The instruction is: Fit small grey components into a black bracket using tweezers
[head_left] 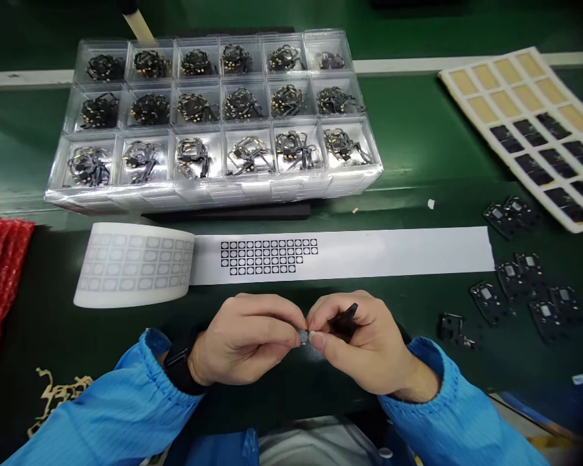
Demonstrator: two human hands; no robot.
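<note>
My left hand (252, 336) is closed, thumb and forefinger pinching a small grey-blue piece (303, 336) whose kind I cannot make out. Opposite it, my right hand (362, 343) meets the same spot with its fingertips. A dark slim tool with a pointed end (348, 315) is tucked in the fingers of that right hand; most of it is hidden. Just beyond both hands lies a white label strip (393, 255), unrolled from a label roll (133, 265). Small black-framed square labels (267, 257) remain on part of the strip.
A clear compartment tray (214, 184) of small black flex parts stands at the back. Black flat parts (488, 301) lie in groups to the right, below a cream tray (515, 97) partly filled with black pieces. Red bubble wrap (0, 285) is at the left; beige scraps (61, 391) lie near my left sleeve.
</note>
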